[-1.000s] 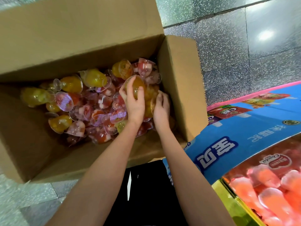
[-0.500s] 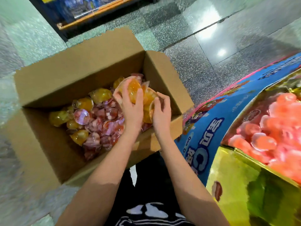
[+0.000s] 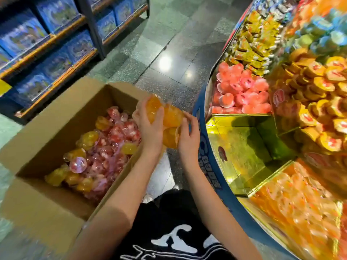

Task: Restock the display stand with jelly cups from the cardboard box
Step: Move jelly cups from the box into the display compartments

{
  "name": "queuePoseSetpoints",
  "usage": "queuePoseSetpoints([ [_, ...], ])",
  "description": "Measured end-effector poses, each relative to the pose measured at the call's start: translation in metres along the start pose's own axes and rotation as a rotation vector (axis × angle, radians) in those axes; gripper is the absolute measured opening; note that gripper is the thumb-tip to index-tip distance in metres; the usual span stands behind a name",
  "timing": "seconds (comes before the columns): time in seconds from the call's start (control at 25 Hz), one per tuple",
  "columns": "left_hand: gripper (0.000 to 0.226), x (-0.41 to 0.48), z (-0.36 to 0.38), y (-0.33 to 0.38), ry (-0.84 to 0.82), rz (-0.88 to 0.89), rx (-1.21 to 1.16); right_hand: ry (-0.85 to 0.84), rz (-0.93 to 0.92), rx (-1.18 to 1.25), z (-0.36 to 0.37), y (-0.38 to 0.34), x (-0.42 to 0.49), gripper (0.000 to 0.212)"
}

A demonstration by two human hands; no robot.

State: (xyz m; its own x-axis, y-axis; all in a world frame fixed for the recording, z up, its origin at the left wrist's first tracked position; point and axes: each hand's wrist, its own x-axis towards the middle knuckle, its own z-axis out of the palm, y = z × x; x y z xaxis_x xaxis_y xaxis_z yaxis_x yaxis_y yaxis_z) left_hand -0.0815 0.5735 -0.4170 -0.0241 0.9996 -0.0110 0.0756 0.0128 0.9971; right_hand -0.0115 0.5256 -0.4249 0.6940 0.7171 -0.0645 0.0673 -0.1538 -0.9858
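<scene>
An open cardboard box [image 3: 47,139] on the floor at the left holds many jelly cups [image 3: 105,152], orange, yellow and red. Between both hands I carry a cluster of orange jelly cups [image 3: 169,117], lifted above the box's right corner. My left hand [image 3: 150,126] grips the cluster from the left with its fingers curled round the top cup. From the right, my right hand [image 3: 188,139] holds the lower cups. The round display stand [image 3: 208,152] with a blue printed rim is on the right. Its gold compartment [image 3: 242,147] nearest my hands is bare.
Neighbouring stand compartments hold pink jelly cups [image 3: 242,91], orange jelly cups [image 3: 300,199], and yellow-lidded snacks [image 3: 319,102]. Shelves of blue boxes [image 3: 56,44] stand at the back left. Polished stone floor [image 3: 169,53] lies between shelves and stand. My black clothing shows at the bottom.
Both hands have lifted the orange cups out of the box and moved them right, toward the stand. My view has swung up and right, showing the stand's compartments.
</scene>
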Motion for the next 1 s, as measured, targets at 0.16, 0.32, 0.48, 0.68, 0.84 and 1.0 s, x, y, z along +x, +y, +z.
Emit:
queuePoseSetpoints([
  [0.16, 0.034, -0.056, 0.056, 0.021, -0.205, 0.016, -0.097, 0.225, -0.021, 0.032, -0.083, 0.001, -0.017, 0.022],
  [0.32, 0.034, -0.118, 0.125, 0.025, -0.496, -0.107, -0.135, 0.456, -0.056, 0.007, -0.179, 0.013, -0.034, 0.024],
  [0.48, 0.029, -0.205, 0.188, 0.033, -0.640, -0.202, -0.224, 0.574, -0.053, -0.025, -0.277, 0.028, -0.063, 0.019],
  [0.68, 0.043, -0.319, 0.268, 0.029, -0.741, -0.336, -0.278, 0.611, 0.005, -0.093, -0.412, 0.059, -0.088, 0.030],
  [0.84, 0.053, -0.372, 0.314, 0.015, -0.736, -0.379, -0.304, 0.616, -0.009, -0.126, -0.485, 0.080, -0.095, 0.030],
  [1.0, 0.050, -0.407, 0.345, 0.013, -0.776, -0.416, -0.260, 0.657, -0.028, -0.051, -0.525, 0.088, -0.103, 0.025],
])
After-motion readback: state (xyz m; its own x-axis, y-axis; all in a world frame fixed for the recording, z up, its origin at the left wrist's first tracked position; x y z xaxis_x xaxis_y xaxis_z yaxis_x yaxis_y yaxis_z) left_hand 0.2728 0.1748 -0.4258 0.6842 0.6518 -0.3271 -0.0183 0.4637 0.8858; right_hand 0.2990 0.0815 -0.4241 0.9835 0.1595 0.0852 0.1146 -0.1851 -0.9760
